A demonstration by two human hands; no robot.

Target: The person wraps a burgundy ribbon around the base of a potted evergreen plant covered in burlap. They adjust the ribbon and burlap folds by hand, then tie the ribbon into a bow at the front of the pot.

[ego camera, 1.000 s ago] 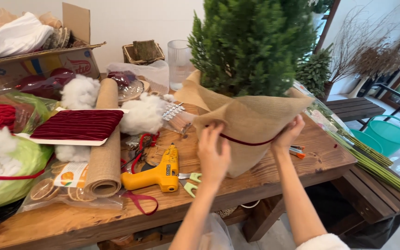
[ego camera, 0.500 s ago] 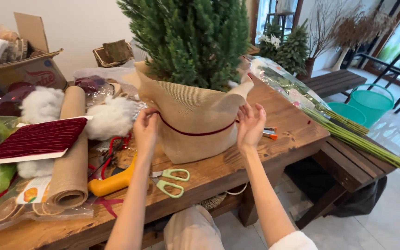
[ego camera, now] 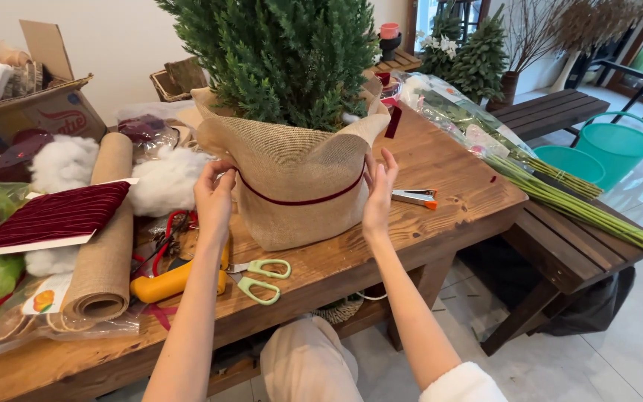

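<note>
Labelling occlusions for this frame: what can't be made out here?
Head view only:
- Pot under the burlap wrap: fully covered.
- Ribbon ends: behind the wrap and the left hand.
- Tree top: cut off by the top edge.
- Yellow tool: partly behind the left forearm.
- Right hand palm: faces the wrap.

My wooden table (ego camera: 448, 160), burlap-wrapped tree (ego camera: 299, 179) at its centre, scissors (ego camera: 262, 277) in front, stapler (ego camera: 415, 197) right, burlap roll (ego camera: 106, 238) left, glue gun (ego camera: 176, 277) beside the scissors.
</note>
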